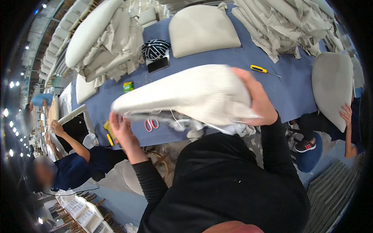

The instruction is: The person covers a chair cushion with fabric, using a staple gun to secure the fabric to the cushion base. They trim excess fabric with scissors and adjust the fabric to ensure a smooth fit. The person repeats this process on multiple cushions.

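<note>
Here, you held the cushion (182,93) over the counter's (289,93) near side, your right hand's (258,97) fingers clamped on its right end. Your left hand (123,130) touched its left tip; whether those fingers gripped, I couldn't tell. Scissors (152,123) lay near your left hand.

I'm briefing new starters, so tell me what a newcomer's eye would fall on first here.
Probably the cream fabric-covered cushion at the picture's centre, with the left grip at its narrow end and the right grip on its broad end. Next, perhaps, the yellow-handled screwdriver on the blue tabletop to the right, and the black-and-white striped cap beyond the cushion, toward the left.
</note>
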